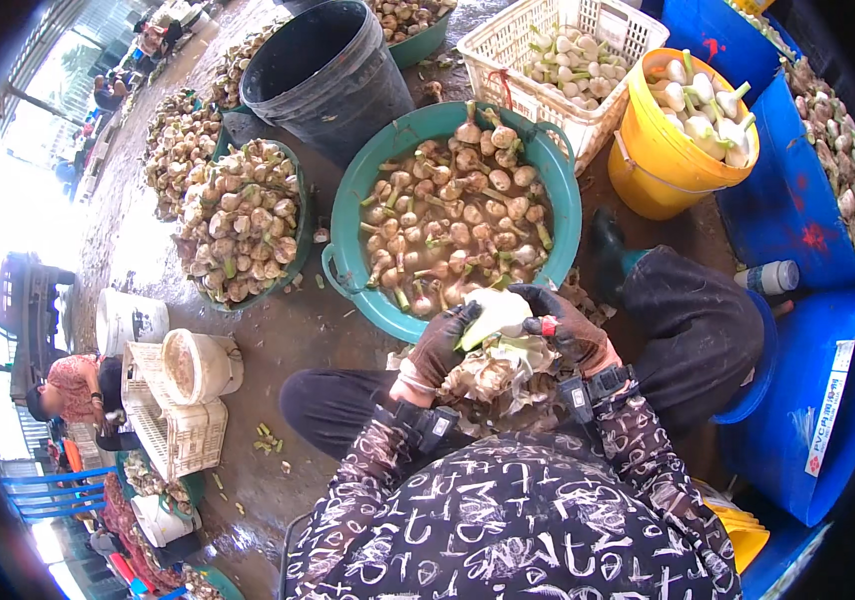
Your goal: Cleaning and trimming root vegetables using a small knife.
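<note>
My left hand, in a dark glove, holds a pale peeled garlic bulb with a green stem. My right hand, also gloved and with a red band on one finger, grips the bulb's other side. Below both hands lies a heap of papery garlic skins, between my legs. Just beyond them stands a round green tub of unpeeled garlic bulbs in brownish water. A yellow bucket at the upper right holds cleaned bulbs.
A black bucket and a white plastic crate with peeled garlic stand behind the tub. Heaped garlic fills a basin at left. Blue plastic sheeting borders the right. Farther left, a person bends near crates and a white bucket.
</note>
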A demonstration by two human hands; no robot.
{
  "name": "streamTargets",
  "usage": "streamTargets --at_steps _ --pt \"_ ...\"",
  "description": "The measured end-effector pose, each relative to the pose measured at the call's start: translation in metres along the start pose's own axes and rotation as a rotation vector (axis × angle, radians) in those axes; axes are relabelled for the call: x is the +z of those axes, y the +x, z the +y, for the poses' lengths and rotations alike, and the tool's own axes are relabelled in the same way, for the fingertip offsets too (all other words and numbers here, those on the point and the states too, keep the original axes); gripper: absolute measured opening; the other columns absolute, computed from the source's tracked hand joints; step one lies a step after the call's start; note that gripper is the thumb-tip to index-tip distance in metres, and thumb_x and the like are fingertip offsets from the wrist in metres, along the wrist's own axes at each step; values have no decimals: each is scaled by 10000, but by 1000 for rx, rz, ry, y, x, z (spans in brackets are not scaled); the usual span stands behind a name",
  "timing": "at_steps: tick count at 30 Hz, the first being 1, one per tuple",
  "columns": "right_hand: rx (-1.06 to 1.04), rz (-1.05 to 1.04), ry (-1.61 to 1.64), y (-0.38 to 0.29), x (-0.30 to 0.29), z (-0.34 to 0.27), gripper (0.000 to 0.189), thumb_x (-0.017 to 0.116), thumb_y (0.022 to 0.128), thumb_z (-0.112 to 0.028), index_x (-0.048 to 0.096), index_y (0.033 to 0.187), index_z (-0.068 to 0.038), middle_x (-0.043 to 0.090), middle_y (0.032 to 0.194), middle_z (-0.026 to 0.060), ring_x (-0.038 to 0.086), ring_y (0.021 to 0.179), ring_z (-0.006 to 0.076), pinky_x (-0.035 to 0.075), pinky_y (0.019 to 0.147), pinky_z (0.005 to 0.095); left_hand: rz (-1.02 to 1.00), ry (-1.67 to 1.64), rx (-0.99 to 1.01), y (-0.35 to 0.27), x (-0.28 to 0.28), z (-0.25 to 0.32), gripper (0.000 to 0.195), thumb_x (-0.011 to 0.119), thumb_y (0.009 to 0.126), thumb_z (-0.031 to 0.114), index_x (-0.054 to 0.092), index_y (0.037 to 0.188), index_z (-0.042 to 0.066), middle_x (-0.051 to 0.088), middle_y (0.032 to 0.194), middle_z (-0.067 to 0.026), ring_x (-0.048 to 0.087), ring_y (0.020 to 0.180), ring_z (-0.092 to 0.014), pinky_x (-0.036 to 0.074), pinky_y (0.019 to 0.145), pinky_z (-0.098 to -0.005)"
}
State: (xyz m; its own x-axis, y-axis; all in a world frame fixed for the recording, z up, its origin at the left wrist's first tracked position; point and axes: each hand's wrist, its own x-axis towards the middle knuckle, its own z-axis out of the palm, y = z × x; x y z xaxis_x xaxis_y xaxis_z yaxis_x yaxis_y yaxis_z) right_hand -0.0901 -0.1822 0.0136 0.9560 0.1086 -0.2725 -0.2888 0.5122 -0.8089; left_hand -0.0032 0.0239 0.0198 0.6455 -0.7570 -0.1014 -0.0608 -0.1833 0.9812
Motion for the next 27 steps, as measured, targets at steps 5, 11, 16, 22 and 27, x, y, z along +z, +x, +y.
streamTargets --at_steps 5,11,16,22,27 --pt "-429 232 -1222 -4 23 12 544 625 658 -61 486 1184 -70 458 1221 193 414 1153 344 336 981 401 61 28 -63 -10 4 -1 367 572 804 43 527 1168 45 620 991 -115 597 844 -186 472 711 -280" --pt "-232 543 -466 7 27 36 182 543 800 -84 583 959 -5 612 897 118 583 852 203 475 745 328 181 -366 -269 -2 8 9 220 597 856 169 615 952 -28 614 922 -16 542 776 -74 445 699 -208" --pt "-118 739 134 15 -16 51 228 570 853 -226 601 834 -2 595 763 17 568 643 122 458 551 270 -267 240 32 -19 1 1 190 617 824 180 616 916 14 605 883 -87 563 804 -195 446 725 -291" --pt "8 755 126 5 -48 44 332 573 842 -392 618 843 -64 584 723 20 517 594 115 428 512 271 -646 820 -390 -41 -23 5 331 628 748 337 643 934 63 627 887 -146 596 844 -311 463 742 -372" --pt "86 669 465 9 -48 34 276 584 841 -342 615 843 -68 597 751 31 552 640 126 451 535 274 -571 875 -415 -29 -44 7 489 601 723 547 650 964 125 648 895 -126 610 854 -309 472 752 -378"
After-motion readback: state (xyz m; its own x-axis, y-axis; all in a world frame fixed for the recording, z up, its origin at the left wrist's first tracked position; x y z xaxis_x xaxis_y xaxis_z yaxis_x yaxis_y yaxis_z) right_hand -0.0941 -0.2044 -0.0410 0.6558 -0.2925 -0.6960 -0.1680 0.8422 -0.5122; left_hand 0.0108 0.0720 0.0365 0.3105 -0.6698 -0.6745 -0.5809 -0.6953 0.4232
